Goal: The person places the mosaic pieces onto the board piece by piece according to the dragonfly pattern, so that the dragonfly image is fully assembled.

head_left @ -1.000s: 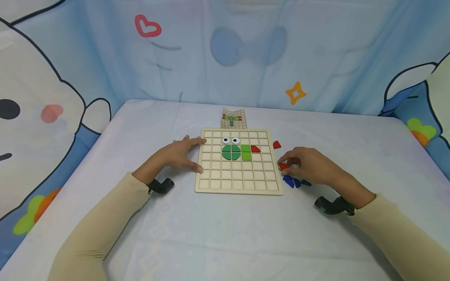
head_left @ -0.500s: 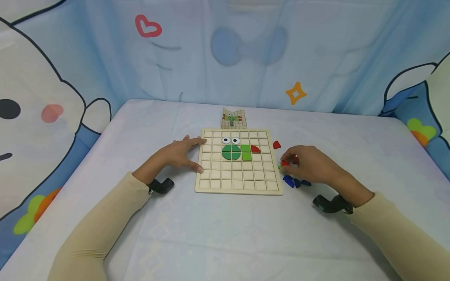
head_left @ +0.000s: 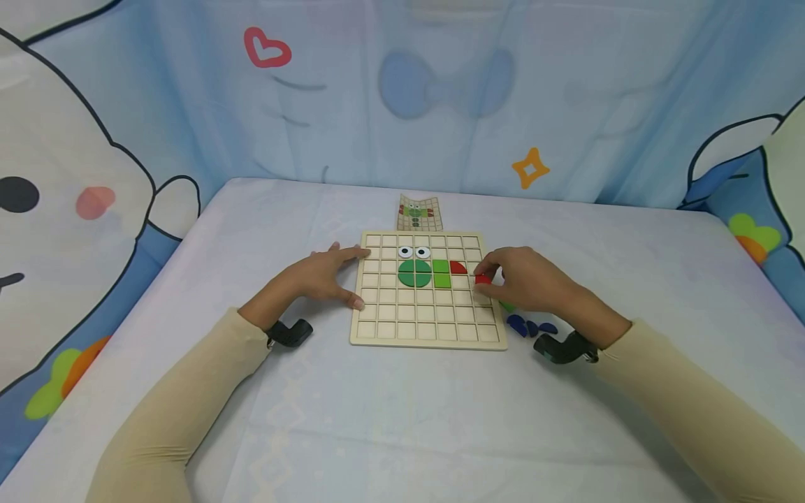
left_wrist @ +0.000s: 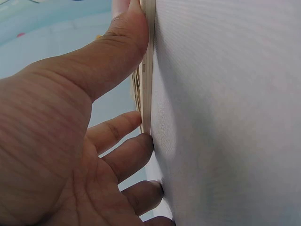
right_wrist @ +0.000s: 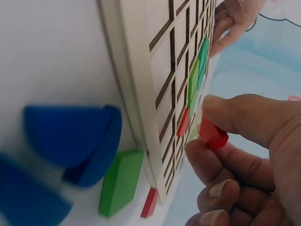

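Observation:
A wooden grid board (head_left: 411,334) lies on the table. On it are two round eye pieces (head_left: 414,252), a dark green circle (head_left: 414,273) made of quarter pieces, light green squares (head_left: 441,274) and a red quarter-round piece (head_left: 458,267). My left hand (head_left: 321,274) rests at the board's left edge, thumb and fingers spread and touching it. Over the board's right side my right hand (head_left: 531,279) pinches another red piece (right_wrist: 214,135) between thumb and index finger. In the right wrist view a green block (right_wrist: 121,182) and a further red piece (right_wrist: 149,203) lie beside the board.
Several blue pieces (head_left: 517,325) lie off the board's lower right corner. Behind the board is a small pattern card (head_left: 419,214), showing a similar figure on a grid. A printed curtain (head_left: 440,126) hangs along the table's back.
My right hand has moved left and away from me, carrying the red piece from beside the board to over its right columns. The left hand has stayed in place.

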The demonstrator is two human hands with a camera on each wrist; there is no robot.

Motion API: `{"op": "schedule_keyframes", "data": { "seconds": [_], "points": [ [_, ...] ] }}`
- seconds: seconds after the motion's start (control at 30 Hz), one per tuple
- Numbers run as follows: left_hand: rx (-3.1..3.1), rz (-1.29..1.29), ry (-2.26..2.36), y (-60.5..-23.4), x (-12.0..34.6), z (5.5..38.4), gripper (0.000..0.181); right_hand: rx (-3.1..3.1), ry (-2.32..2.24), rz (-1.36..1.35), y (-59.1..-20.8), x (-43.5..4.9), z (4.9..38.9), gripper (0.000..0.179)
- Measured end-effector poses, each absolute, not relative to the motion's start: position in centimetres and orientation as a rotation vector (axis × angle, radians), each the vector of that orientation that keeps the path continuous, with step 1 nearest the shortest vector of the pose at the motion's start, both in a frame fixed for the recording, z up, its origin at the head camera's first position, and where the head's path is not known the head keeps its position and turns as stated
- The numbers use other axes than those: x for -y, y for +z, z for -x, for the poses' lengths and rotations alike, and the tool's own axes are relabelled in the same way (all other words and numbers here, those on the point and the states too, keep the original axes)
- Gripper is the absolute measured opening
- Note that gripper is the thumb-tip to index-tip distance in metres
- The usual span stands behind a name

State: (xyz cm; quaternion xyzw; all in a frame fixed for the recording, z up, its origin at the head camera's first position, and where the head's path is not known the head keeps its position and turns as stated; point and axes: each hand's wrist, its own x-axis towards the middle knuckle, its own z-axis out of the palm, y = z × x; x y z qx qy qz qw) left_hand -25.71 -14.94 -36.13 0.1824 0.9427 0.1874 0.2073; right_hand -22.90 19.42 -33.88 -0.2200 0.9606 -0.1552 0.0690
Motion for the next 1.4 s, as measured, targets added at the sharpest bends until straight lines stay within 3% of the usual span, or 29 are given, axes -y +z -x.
{"op": "schedule_keyframes", "data": {
  "seconds": [0.33, 1.4],
  "points": [
    [-2.622, -0.519, 0.513, -36.2, 14.7, 25.8, 0.102, -2.877, -0.449, 0.639, -34.6, -17.5, 24.1, 0.031],
    [-2.627, -0.528, 0.523, -36.4, 15.0, 25.9, 0.102, -2.900, -0.442, 0.561, -35.1, -16.4, 24.3, 0.027]
  ]
}}
